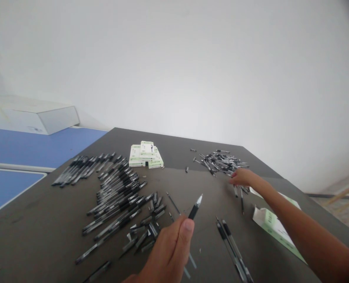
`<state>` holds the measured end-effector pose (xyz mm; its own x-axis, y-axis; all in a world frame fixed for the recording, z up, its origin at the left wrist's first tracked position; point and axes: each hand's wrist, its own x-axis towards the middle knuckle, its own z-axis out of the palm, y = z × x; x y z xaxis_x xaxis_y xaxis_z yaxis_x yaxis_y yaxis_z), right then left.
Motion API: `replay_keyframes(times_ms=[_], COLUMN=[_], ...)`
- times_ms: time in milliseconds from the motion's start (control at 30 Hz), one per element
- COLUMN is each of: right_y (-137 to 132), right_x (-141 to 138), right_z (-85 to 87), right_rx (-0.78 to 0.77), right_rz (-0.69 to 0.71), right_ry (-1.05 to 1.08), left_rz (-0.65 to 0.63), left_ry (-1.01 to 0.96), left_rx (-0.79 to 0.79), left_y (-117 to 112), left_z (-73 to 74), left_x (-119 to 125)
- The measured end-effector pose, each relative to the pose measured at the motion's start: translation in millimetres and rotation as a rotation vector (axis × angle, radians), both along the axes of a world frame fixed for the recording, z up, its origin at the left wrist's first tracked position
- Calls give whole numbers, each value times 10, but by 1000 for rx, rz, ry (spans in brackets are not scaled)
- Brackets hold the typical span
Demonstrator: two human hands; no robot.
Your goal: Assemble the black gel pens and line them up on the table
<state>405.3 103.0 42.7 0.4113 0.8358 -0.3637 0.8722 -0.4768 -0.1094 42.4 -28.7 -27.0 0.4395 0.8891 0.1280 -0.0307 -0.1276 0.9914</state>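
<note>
My left hand [170, 249] is closed on a pen [195, 209], with its pointed metal tip tilted up and away. Several short dark pen caps [153, 226] lie loose just left of that hand, and thin refills [173, 203] stick out beyond and beneath it. My right hand [241, 177] reaches to the near edge of a jumbled heap of pen parts [221, 162]. Its fingers look pinched together; what is between them, if anything, is hidden. Under it lie a few loose pieces [242, 204]. Two uncapped pens [231, 247] lie side by side between my hands.
Rows of clear pens with dark ends [118, 192] cover the left of the dark table [59, 220]. Small green-and-white boxes [146, 155] are stacked at the back. An opened box [277, 230] lies under my right forearm. Blue tables [53, 147] carry a large white carton [30, 116].
</note>
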Motion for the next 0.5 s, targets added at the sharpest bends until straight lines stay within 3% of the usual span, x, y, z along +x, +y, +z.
replay_keyframes(times_ms=[133,267,500], right_y=[-142,-367,-616], right_x=[-278,-925,-2274], right_z=[120,173,-94], right_rx=[165,262,156], right_rz=[37,195,390], right_ry=[177,519,919], left_rz=[56,148,456], left_ry=[-21,-200,-396], left_rx=[63,100,269], left_y=[106,373,966], left_z=[93,243,633], left_x=[-6,-76,-456])
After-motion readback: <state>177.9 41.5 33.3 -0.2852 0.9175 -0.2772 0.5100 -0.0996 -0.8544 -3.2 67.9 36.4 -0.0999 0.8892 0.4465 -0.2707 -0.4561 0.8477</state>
